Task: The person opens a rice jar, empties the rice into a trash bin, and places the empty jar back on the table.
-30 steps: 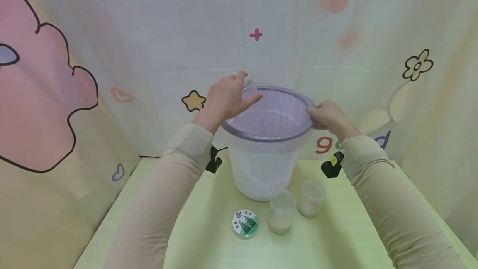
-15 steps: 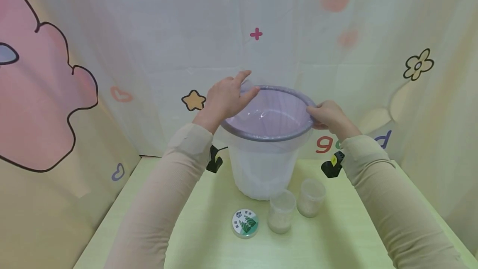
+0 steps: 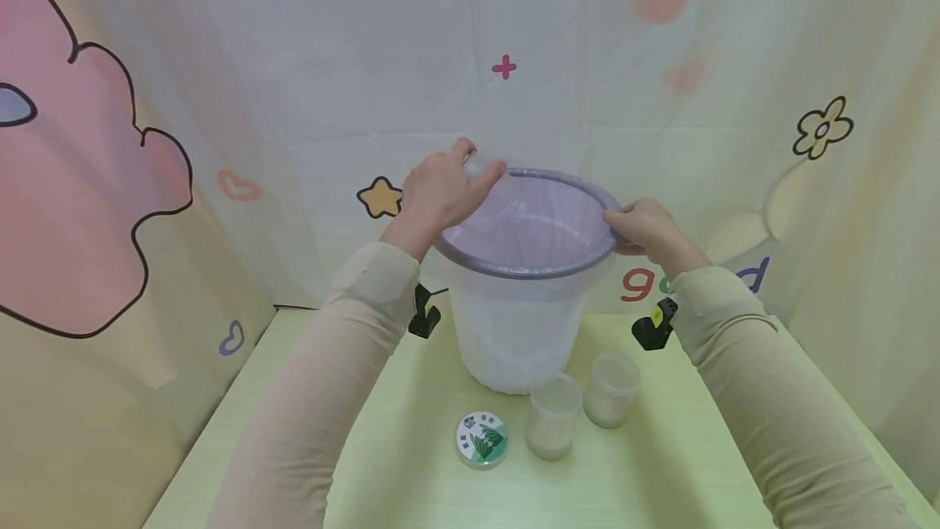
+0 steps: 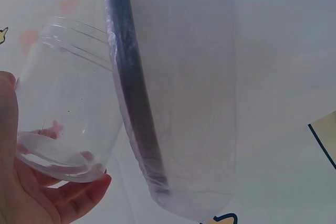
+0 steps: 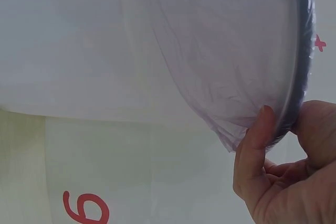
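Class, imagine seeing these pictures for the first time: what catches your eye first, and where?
Probably the big white bin in the middle, its dark rim gripped by the right hand. Next, the left hand holding a clear jar at the rim's left side. Then the two translucent tubs and the green-and-white disc on the table in front of the bin.

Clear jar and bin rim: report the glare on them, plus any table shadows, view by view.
Head view: soft-edged shadows on the table, small glints on the bin rim, the clear jar faint against the pale curtain; left wrist view: dimmer, with bright reflections in the clear jar's base; right wrist view: also dim, white highlights along the bin rim.
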Tool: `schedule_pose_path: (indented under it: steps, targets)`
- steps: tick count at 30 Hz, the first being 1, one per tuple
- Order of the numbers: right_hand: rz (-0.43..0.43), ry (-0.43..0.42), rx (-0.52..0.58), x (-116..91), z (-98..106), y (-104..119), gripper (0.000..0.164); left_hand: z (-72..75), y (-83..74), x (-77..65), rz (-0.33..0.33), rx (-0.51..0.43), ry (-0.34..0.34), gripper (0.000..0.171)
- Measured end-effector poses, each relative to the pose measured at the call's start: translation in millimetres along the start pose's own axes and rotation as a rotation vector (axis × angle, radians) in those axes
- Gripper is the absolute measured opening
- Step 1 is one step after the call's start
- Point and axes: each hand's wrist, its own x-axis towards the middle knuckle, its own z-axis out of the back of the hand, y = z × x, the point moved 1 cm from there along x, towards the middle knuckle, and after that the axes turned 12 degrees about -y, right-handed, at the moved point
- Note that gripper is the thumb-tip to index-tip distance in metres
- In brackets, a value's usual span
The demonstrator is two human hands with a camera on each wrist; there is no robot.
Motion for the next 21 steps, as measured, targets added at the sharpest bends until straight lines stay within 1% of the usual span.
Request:
schedule_pose_path:
  steps: [3, 7, 11, 16, 21]
  targets:
    - [-0.002, -0.001, -0.002, 0.4, 0.0, -0.2, 0.048, 1.9, 0.5, -0.8, 0.037, -0.010, 0.015, 0.065]
    - [0.000, -0.002, -0.001, 1.2, 0.1, -0.7, 0.047, 3.8, 2.1, -1.3, 0.057, -0.017, 0.035, 0.062]
    - [0.006, -0.007, -0.005, 1.2, -0.1, -0.7, 0.045, 5.0, 3.4, -2.8, 0.094, -0.060, 0.054, 0.063]
    - [0.007, -0.012, -0.015, 2.6, -0.4, -1.9, 0.042, 5.2, 2.0, -4.9, 0.129, -0.119, 0.074, 0.069]
    - [0.003, -0.011, -0.017, 2.8, -0.7, -2.7, 0.043, 5.1, -0.7, -5.6, 0.138, -0.115, 0.078, 0.074]
